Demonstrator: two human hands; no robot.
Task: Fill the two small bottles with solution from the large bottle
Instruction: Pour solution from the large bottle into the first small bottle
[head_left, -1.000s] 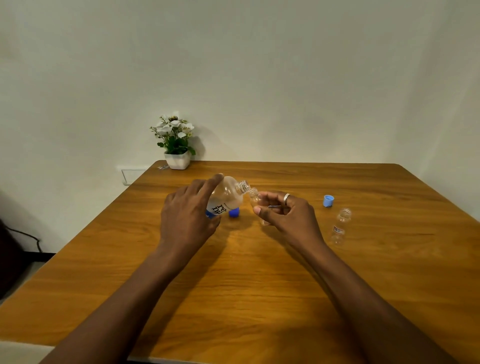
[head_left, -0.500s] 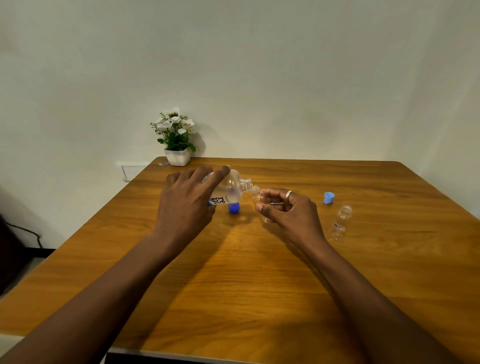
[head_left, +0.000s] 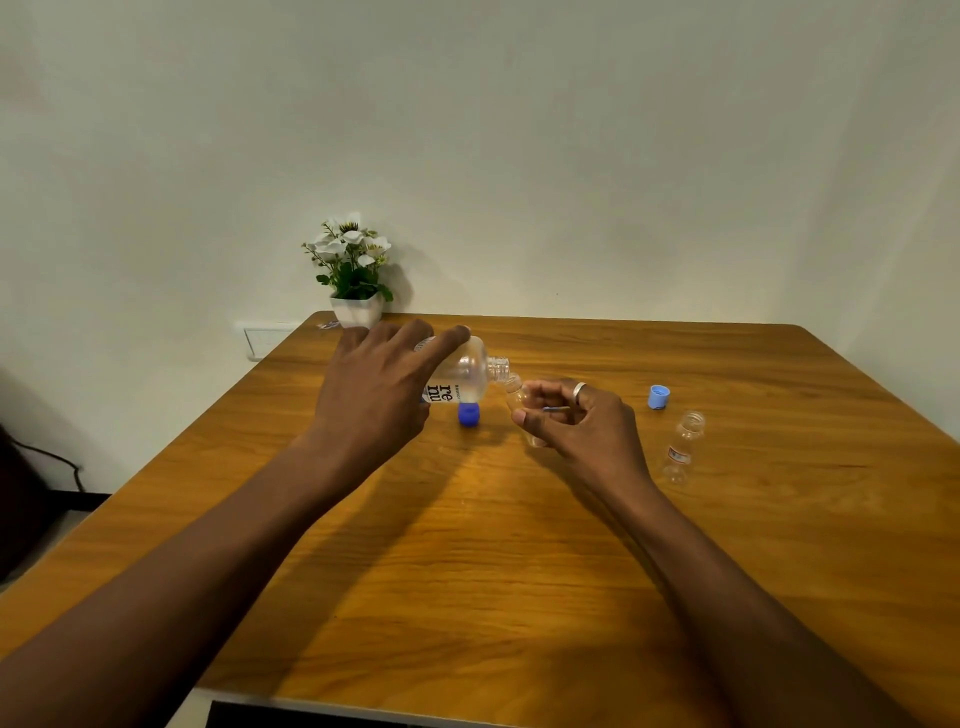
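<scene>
My left hand grips the large clear bottle, tipped on its side with its open neck pointing right. That neck meets the mouth of a small clear bottle, which my right hand holds tilted toward it above the table. A ring sits on one right finger, and a thin blue item shows between the right fingers. The second small bottle stands uncapped on the table to the right. A dark blue cap lies under the large bottle, and a light blue cap lies further right.
The wooden table reaches to a white wall. A small white pot of flowers stands at the far left corner. A wall socket is left of the table and a dark cable runs along the floor at the left.
My left hand has lifted the large bottle and tipped it closer to level. Its neck has come onto the small bottle's mouth. My right hand has hardly moved.
</scene>
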